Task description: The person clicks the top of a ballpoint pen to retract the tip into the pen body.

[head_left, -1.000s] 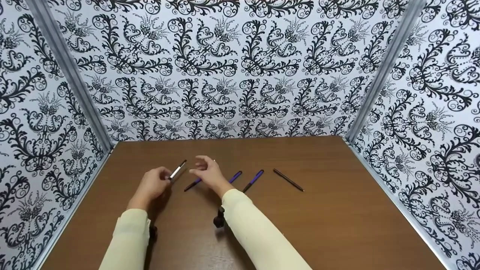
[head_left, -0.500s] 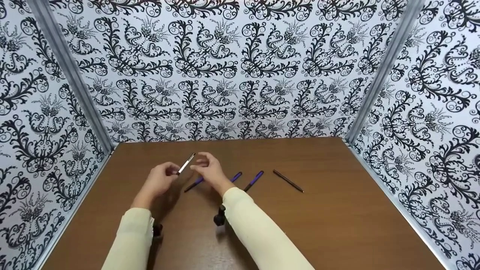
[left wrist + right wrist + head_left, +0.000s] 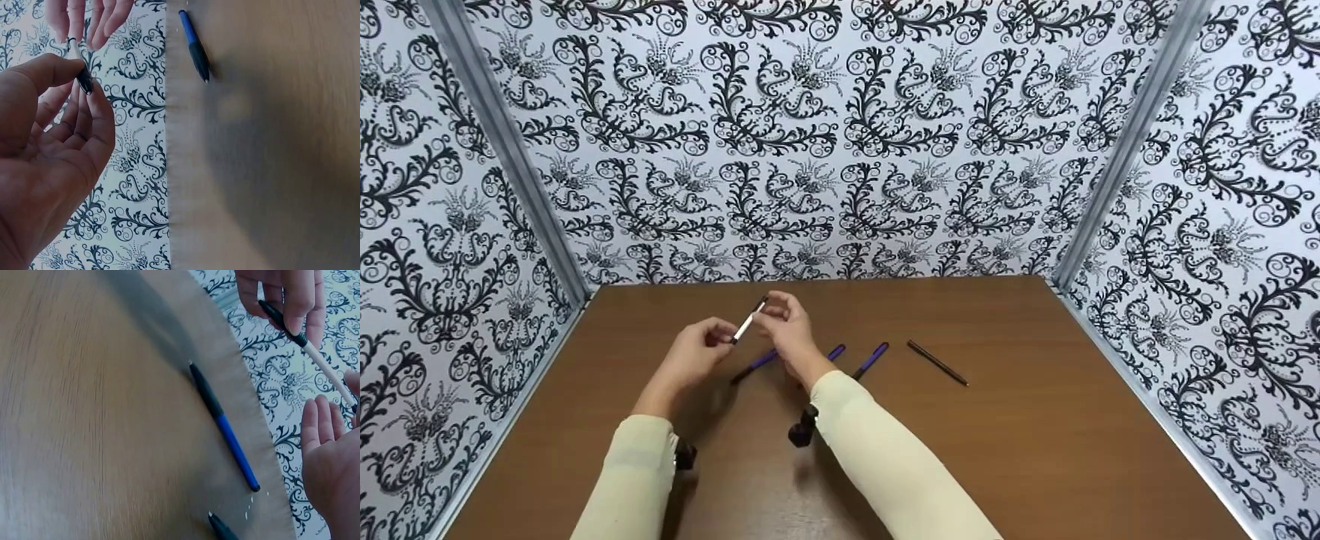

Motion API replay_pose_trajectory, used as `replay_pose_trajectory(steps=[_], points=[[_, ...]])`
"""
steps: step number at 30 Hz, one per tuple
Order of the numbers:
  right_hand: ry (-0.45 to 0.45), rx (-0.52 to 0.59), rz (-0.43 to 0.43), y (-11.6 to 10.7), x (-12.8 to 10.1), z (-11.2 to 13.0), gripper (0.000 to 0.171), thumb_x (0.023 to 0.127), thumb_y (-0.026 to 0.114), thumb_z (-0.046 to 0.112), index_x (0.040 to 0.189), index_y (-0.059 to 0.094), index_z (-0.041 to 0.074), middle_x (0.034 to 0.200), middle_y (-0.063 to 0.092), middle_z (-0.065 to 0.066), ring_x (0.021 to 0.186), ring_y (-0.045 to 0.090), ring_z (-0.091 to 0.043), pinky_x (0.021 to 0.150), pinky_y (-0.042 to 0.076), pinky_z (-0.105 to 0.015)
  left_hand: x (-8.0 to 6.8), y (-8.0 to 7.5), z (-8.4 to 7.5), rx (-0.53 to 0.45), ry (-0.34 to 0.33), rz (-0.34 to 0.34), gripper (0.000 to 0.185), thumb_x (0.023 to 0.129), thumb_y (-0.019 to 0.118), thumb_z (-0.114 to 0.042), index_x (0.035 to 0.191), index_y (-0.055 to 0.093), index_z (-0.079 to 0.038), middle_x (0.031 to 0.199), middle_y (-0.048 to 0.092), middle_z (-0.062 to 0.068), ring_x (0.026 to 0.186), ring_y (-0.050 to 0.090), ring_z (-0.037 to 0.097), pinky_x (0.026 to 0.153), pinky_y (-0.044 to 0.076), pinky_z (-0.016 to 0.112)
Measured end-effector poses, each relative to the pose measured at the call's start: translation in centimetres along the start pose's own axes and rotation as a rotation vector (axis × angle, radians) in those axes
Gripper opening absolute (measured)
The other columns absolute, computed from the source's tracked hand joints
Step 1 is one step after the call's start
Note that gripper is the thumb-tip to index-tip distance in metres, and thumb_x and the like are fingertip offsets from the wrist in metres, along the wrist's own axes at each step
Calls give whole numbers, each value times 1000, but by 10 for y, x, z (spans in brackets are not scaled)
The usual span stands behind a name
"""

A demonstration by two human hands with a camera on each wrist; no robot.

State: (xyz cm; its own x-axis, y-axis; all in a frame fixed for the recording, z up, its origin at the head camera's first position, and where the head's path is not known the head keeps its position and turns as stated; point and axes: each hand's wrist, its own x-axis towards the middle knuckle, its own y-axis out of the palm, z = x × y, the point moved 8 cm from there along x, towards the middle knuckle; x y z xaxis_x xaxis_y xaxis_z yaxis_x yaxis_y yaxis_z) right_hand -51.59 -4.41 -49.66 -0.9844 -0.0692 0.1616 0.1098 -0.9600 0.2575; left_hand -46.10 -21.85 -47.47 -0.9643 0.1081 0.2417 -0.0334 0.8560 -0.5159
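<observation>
My left hand pinches a white pen with black ends between thumb and fingers. The left wrist view shows the thumb pressed on the pen's black end. My right hand has its thumb and fingers at the pen's other end, seemingly pinching it; in the right wrist view that end meets the frame's edge beside the right thumb. The pen is tilted in the air above the table. Beneath the hands lies a blue pen with a black grip, also seen in the right wrist view.
Two more blue pens, a partly covered one and another, lie right of my right hand. Farther right is a thin black pen. The brown table ends at patterned walls on three sides.
My left hand has carried the white pen right and away from me, up to my right hand. The right hand's thumb and fingers have closed in on its far end.
</observation>
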Motion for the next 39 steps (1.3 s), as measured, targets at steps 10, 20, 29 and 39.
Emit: replay_pose_trajectory(steps=[10, 20, 29, 39], points=[[-6, 140, -20, -4, -1, 8, 47, 94, 75, -14, 137, 64, 0, 104, 68, -12, 84, 71, -23, 95, 63, -57, -2, 6, -9, -83, 2, -7, 25, 97, 70, 10, 121, 75, 4, 104, 72, 14, 93, 64, 21, 74, 52, 24], [-4, 181, -40, -6, -3, 13, 49, 92, 75, -16, 136, 66, 4, 103, 69, -10, 82, 71, -21, 95, 64, -54, -2, 11, -18, -104, 4, -6, 28, 96, 69, 11, 123, 74, 5, 106, 72, 15, 96, 64, 27, 73, 52, 24], [-47, 222, -47, -5, -6, 18, 44, 94, 72, -18, 134, 67, 1, 103, 67, -16, 78, 69, -18, 78, 66, -35, 0, 13, -20, -83, -1, 0, 25, 97, 70, 10, 121, 75, 2, 103, 72, 14, 94, 66, 27, 74, 54, 25], [-70, 229, -48, -6, -9, 20, 44, 92, 71, -21, 132, 67, -2, 97, 65, -8, 78, 69, -21, 83, 67, -45, 0, 15, -22, -68, 21, 0, 22, 97, 74, 8, 118, 76, 2, 99, 71, 13, 88, 64, 19, 72, 53, 24]])
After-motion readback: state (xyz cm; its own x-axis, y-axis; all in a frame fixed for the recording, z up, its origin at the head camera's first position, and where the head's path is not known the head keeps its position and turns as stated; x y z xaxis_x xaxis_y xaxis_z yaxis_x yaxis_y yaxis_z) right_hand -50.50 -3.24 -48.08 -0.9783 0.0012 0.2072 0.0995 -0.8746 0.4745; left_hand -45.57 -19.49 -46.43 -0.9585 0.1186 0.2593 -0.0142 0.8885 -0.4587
